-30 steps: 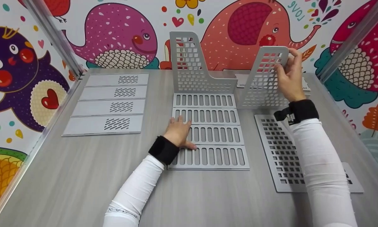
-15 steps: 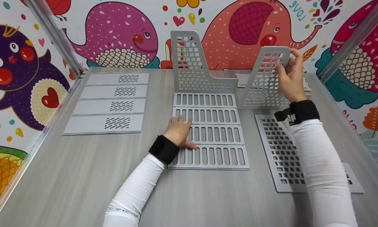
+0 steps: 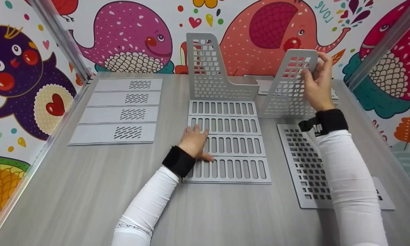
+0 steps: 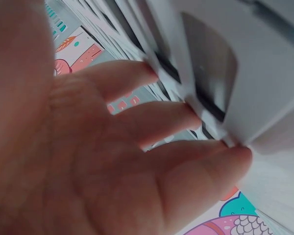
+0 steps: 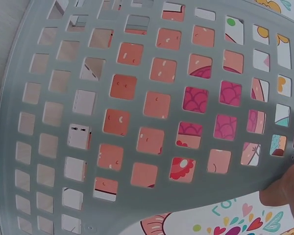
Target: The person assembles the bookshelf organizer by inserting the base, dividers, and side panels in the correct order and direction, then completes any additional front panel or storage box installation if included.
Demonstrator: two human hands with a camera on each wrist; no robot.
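Note:
A grey slotted panel [image 3: 234, 168] in several sections lies flat on the table. My left hand [image 3: 193, 141] rests on its left side with fingers spread; in the left wrist view its fingertips [image 4: 193, 117] touch the slotted surface. An upright perforated side panel [image 3: 205, 80], tall at the left and low at the right, stands at the far end of the slotted panel. My right hand [image 3: 317, 82] pinches the upper right edge of a similar perforated side panel [image 3: 282, 97], which stands upright and leaning. The right wrist view shows its grid [image 5: 152, 122] and my thumb [image 5: 286, 191] on the edge.
A flat grey panel with square holes [image 3: 295, 164] lies under my right forearm, overlapping another piece [image 3: 384, 200] at right. Left of centre is a sectioned panel with diagonal slits [image 3: 100, 131]. A whitish piece [image 3: 265, 85] sits behind. Printed walls enclose the table [image 3: 225, 218].
The side panel in my right hand has tipped slightly to the right together with the hand. My left hand stays in place on the slotted panel.

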